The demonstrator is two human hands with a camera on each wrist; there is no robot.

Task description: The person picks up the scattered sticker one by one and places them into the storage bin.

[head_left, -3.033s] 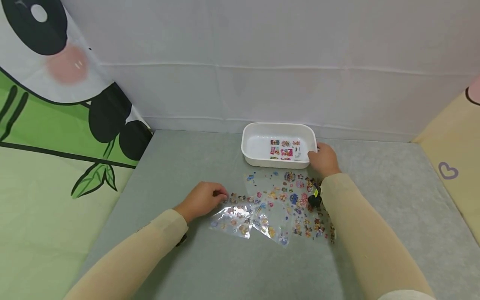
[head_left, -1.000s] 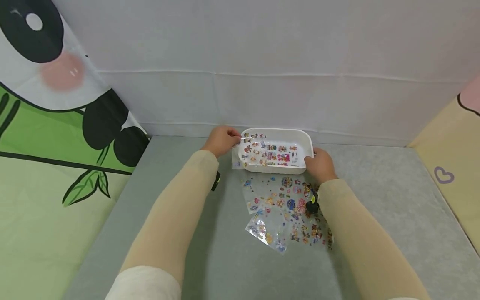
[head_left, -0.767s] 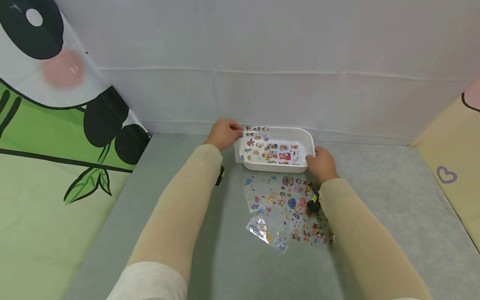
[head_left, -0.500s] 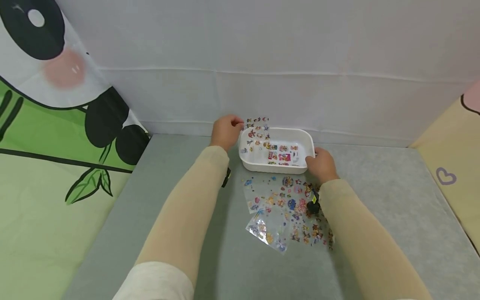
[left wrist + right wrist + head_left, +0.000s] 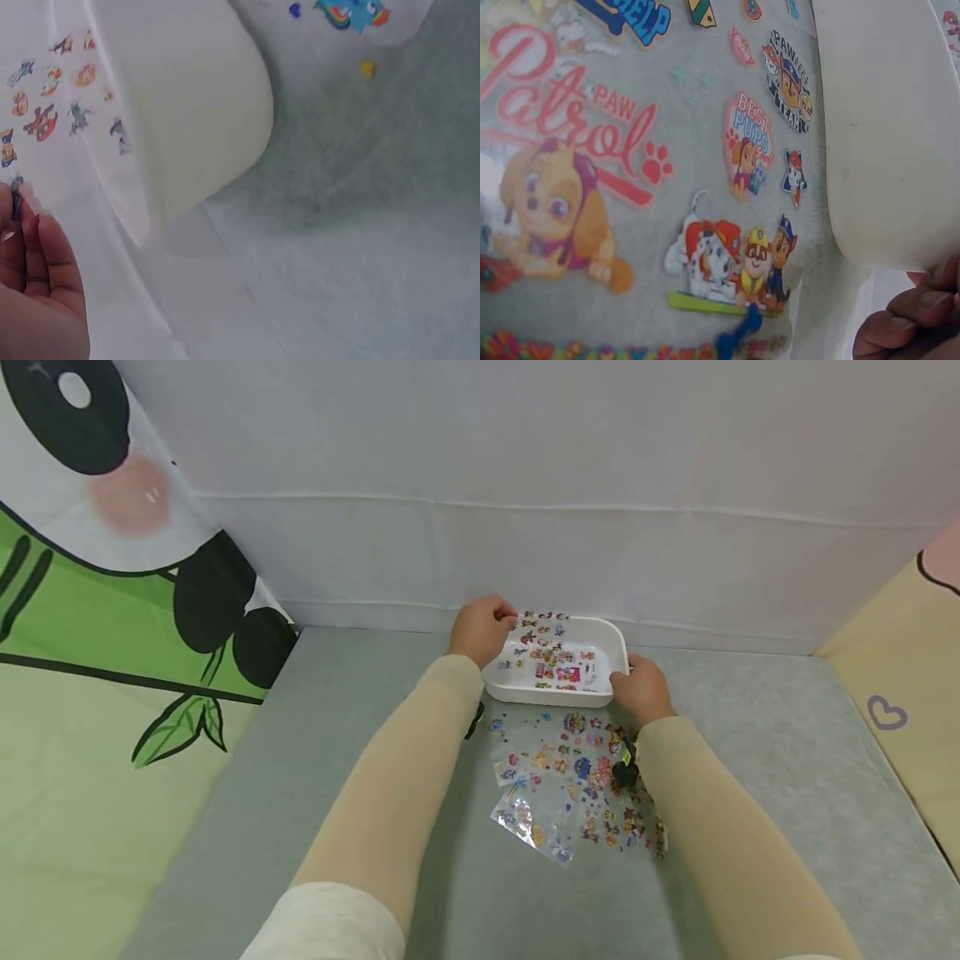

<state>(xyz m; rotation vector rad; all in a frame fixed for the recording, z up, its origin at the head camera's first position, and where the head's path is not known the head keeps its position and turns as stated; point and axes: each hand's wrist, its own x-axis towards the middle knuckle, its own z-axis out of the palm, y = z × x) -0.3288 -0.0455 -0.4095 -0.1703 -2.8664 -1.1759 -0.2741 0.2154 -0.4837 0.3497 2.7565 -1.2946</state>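
Note:
My left hand point(image 5: 482, 631) pinches the upper left corner of a clear sticker sheet point(image 5: 528, 638) printed with small cartoon figures. That sheet hangs over the left part of a white tray point(image 5: 551, 696); in the left wrist view its figures overlap the tray's rim and wall. Another sticker sheet point(image 5: 567, 674), with a pink label, lies inside the tray. My right hand point(image 5: 643, 691) grips the tray's right end, and in the right wrist view its curled fingers point(image 5: 900, 326) show below the tray's corner.
Several clear sticker sheets point(image 5: 540, 752) lie overlapping on the grey table point(image 5: 360, 710) in front of the tray, partly under the right forearm. One shiny sheet point(image 5: 528, 827) sits at their near left. A white cloth wall point(image 5: 562, 560) rises close behind the tray.
My left hand has lifted the sticker sheet from the table, carried it up to the tray and then shifted right over it. My right hand stays at the tray's right end.

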